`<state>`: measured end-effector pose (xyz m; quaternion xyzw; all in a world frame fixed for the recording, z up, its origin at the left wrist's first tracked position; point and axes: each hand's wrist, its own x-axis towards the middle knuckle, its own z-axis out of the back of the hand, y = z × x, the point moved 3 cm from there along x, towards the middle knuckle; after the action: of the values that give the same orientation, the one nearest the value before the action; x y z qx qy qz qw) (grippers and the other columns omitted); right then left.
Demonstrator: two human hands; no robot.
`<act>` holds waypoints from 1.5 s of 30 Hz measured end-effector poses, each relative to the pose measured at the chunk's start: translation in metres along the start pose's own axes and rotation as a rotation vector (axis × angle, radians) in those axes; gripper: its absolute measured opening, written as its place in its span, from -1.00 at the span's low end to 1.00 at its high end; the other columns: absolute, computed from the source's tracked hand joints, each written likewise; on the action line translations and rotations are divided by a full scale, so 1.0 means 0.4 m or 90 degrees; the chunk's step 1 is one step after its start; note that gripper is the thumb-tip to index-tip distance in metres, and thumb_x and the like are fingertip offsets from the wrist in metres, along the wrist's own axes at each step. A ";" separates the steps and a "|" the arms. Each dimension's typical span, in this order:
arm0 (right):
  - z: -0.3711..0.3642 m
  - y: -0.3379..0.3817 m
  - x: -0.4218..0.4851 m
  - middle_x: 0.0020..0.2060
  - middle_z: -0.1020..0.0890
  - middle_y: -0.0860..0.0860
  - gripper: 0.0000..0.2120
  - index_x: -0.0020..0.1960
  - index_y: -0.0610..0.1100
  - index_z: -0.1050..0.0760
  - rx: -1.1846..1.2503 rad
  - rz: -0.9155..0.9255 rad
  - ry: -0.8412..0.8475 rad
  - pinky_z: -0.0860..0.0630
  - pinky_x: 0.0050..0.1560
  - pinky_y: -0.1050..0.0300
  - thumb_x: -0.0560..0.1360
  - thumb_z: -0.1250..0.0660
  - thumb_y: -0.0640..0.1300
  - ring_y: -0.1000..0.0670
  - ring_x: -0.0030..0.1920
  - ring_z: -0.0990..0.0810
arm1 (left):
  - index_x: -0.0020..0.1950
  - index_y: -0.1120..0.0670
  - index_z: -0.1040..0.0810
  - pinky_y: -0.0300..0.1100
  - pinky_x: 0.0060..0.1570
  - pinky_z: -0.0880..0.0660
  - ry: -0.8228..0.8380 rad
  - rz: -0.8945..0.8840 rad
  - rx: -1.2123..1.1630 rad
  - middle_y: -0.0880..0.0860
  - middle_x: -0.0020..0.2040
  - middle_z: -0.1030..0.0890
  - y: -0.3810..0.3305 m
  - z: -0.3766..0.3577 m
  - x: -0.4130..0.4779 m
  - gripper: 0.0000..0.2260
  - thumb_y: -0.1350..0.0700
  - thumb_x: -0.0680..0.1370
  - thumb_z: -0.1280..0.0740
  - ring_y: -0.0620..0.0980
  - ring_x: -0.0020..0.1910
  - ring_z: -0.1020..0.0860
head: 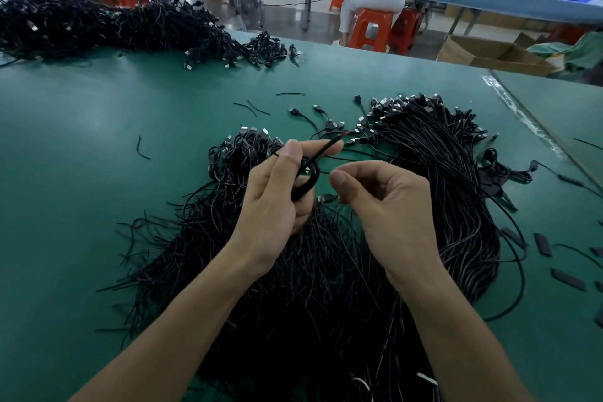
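A looped cable [316, 177] is being gripped by the left hand [274, 206] above the table's [98, 173] near edge; right hand's [391, 206] grasp indiscernible.

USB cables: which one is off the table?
The black USB cable gripped in the left hand, bent into a small loop beside the thumb. The others lie in piles on the green table.

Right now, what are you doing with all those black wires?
A person is winding one black cable into a small loop. The left hand holds the loop, and the right hand seems to pinch its plug end. Below the hands, a big pile of cables lies on the green table.
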<state>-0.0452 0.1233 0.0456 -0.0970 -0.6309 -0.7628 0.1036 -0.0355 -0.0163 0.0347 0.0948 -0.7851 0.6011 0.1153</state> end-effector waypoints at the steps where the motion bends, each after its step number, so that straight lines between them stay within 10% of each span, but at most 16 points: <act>1: -0.003 0.004 -0.001 -0.30 -0.69 0.09 -0.87 -0.19 0.04 -0.65 -0.021 0.019 0.010 -0.58 -0.17 0.19 0.47 -0.49 -0.17 0.12 -0.27 -0.63 | 0.23 -0.02 -0.62 -0.36 -0.57 -0.14 -0.002 0.005 0.003 -0.14 -0.54 -0.22 0.000 -0.002 -0.001 -0.60 -0.05 0.67 -0.02 -0.17 -0.60 -0.13; 11: -0.017 0.042 -0.008 -0.11 -0.64 0.08 -0.90 0.01 -0.12 -0.68 -0.271 0.262 0.082 -0.42 0.01 0.44 0.49 -0.45 -0.22 0.18 -0.07 -0.58 | 0.03 0.06 -0.72 -0.35 -0.54 -0.11 -0.069 0.078 -0.025 -0.04 -0.58 -0.21 0.019 0.004 0.005 -0.48 -0.09 0.72 0.02 -0.10 -0.61 -0.10; 25: -0.039 0.075 -0.030 -0.03 -0.58 -0.06 -0.91 -0.05 -0.16 -0.57 -0.645 0.612 0.185 -0.45 -0.03 0.01 0.48 -0.39 -0.31 -0.09 -0.01 -0.49 | -0.44 0.03 -0.36 -0.38 -0.57 -0.09 0.040 0.323 0.054 -0.05 -0.55 -0.21 0.047 0.019 0.001 -0.49 -0.04 0.71 -0.10 -0.13 -0.62 -0.10; 36: -0.015 0.060 0.002 -0.07 -0.50 0.11 -0.87 -0.14 -0.06 -0.50 -0.392 0.227 0.310 -0.45 -0.03 0.23 0.53 -0.38 -0.23 0.11 -0.07 -0.50 | -0.39 -0.03 -0.37 -0.44 -0.62 -0.07 0.203 0.501 -0.085 -0.07 -0.44 -0.20 0.063 0.036 -0.023 -0.73 -0.06 0.49 -0.14 -0.17 -0.59 -0.09; 45: -0.016 0.049 -0.010 0.09 -0.43 0.22 -0.89 -0.12 0.01 -0.47 -0.441 0.179 0.391 -0.42 0.02 0.28 0.57 -0.34 -0.13 0.16 0.03 -0.48 | -0.22 0.03 -0.47 -0.36 -0.61 -0.13 0.353 0.463 0.168 -0.04 -0.43 -0.26 0.051 0.033 -0.038 -0.77 0.27 0.56 -0.39 -0.15 -0.54 -0.18</act>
<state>-0.0360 0.1134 0.0619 0.0198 -0.2610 -0.9000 0.3487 -0.0278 -0.0236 0.0080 -0.3363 -0.6238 0.6998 0.0897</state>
